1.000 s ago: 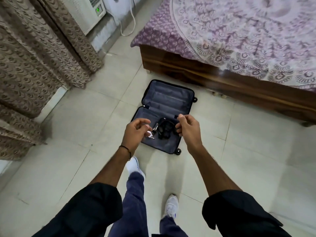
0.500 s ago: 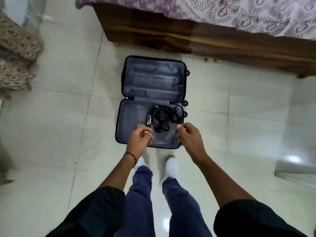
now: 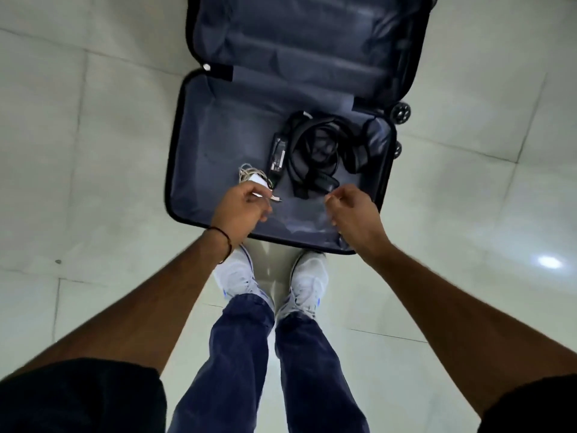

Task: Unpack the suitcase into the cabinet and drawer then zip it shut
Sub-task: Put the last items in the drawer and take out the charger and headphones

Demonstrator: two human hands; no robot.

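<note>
Suitcase: the suitcase (image 3: pixel 171 170) lies open flat on the floor (image 3: pixel 93 151). Its near edge is just in front of the person's shoes (image 3: pixel 237 276) and its far half runs out of view at the top.
Left in it: a black charger (image 3: pixel 278 154) with its black cable (image 3: pixel 315 151) looped in a loose heap toward the near half's right edge. A small white cable (image 3: pixel 248 175) sits beside the charger, closer to the near edge.
Left hand: the left hand (image 3: pixel 240 207) hangs over the near edge with fingers curled, and appears to pinch a thin end of the white cable.
Right hand: the right hand (image 3: pixel 352 210) is over the near right corner with fingers curled in. Nothing shows in them.
Step in hand: probably lifting out the last small things. The task looks well along, with the zipping not yet done.
Doing it well: gather the white cable's whole bundle, not one end, or it will trail and snag. Take the charger by its body and scoop the loops together so no strand catches the rim.
Materials: the shell is hard with a black rim. The lining (image 3: pixel 224 135) is grey-blue cloth, thin and creased.
Shapes: the charger is a flat oblong with a label. The black cable is thick and springy, the white one thin and limp.
Around: glossy pale tiles with fine joints. The black wheels (image 3: pixel 400 112) are at the right edge.
</note>
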